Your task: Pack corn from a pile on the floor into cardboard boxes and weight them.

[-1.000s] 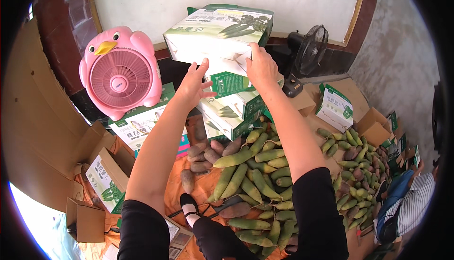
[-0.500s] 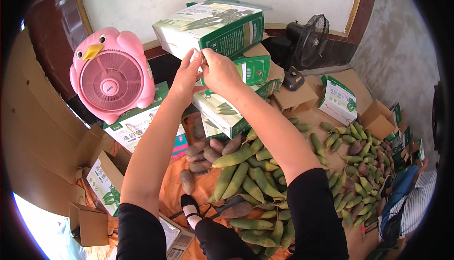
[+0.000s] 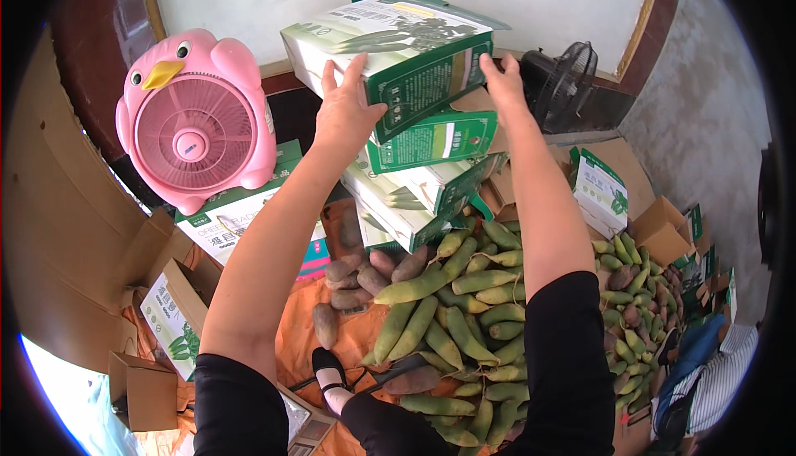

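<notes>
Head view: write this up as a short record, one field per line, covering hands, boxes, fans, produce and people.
Left hand: fingers spread at the near corner of the top box
Right hand: fingertips at that box's right end
Top box: green and white, tilted, above other cartons
Left side: pink bird-shaped fan on a carton
Behind right hand: black fan
Produce: long green vegetables; brownish ones on an orange sheet
Other person: striped garment, lower right

Head-worn fisheye, facing down, hands (image 3: 344,114) (image 3: 504,87) near
</notes>
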